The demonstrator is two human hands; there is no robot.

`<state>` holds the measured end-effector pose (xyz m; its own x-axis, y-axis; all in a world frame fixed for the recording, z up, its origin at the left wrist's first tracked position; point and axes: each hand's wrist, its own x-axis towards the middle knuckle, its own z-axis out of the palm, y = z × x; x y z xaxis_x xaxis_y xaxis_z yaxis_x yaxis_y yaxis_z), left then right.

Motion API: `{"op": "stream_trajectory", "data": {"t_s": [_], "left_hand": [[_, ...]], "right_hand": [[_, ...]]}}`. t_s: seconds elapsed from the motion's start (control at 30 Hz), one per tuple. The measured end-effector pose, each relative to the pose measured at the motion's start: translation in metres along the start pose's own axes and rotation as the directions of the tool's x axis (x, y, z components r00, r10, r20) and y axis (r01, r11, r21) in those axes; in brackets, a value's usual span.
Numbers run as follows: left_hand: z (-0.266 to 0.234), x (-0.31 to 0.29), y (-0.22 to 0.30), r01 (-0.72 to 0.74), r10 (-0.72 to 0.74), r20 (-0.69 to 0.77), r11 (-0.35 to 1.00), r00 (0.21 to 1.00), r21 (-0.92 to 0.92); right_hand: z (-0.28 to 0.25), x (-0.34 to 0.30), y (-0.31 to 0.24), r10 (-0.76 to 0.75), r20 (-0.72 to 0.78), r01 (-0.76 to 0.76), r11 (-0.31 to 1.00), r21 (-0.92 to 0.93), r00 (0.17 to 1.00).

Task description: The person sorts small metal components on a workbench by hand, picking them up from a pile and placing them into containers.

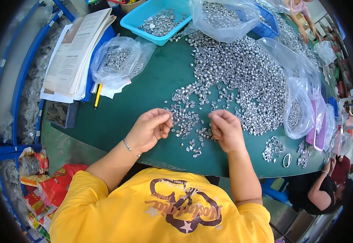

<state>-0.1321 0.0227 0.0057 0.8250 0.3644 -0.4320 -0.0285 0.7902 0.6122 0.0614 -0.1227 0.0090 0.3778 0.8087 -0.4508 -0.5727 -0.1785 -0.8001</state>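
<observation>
A large heap of small silver metal pieces (pixel 245 77), many of them oval or ring-shaped, spreads over the dark green table (pixel 132 91). Smaller loose pieces (pixel 183 122) lie scattered between my hands, near the table's front edge. My left hand (pixel 149 128), with a metal bangle (pixel 127 144) on its wrist, hovers left of these pieces, thumb and curled fingers pinched together. To their right, my right hand (pixel 228 131) is also closed in a pinch, beside the heap's lower edge. Whatever either hand holds is too small or hidden to make out.
At the back are a turquoise basket (pixel 143 34), a blue tray (pixel 273 27) and clear plastic bags (pixel 224 34). Papers (pixel 73 56) and a yellow pen (pixel 98 97) lie left. Small groups of pieces (pixel 273 148) sit at right. Other people (pixel 316 186) are at the far side and right.
</observation>
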Motion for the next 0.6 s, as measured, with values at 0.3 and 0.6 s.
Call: {"op": "stream_trajectory", "data": {"t_s": [0.3, 0.6], "left_hand": [[0.005, -0.011, 0.006, -0.103, 0.125, -0.171, 0.986, 0.977, 0.13], [0.023, 0.036, 0.007, -0.299, 0.585, 0.222, 0.037, 0.78, 0.954]], "right_hand": [[0.024, 0.038, 0.004, -0.502, 0.206, 0.392, 0.299, -0.87, 0.84], [0.029, 0.047, -0.01, -0.407, 0.135, 0.338, 0.481, -0.809, 0.903]]}}
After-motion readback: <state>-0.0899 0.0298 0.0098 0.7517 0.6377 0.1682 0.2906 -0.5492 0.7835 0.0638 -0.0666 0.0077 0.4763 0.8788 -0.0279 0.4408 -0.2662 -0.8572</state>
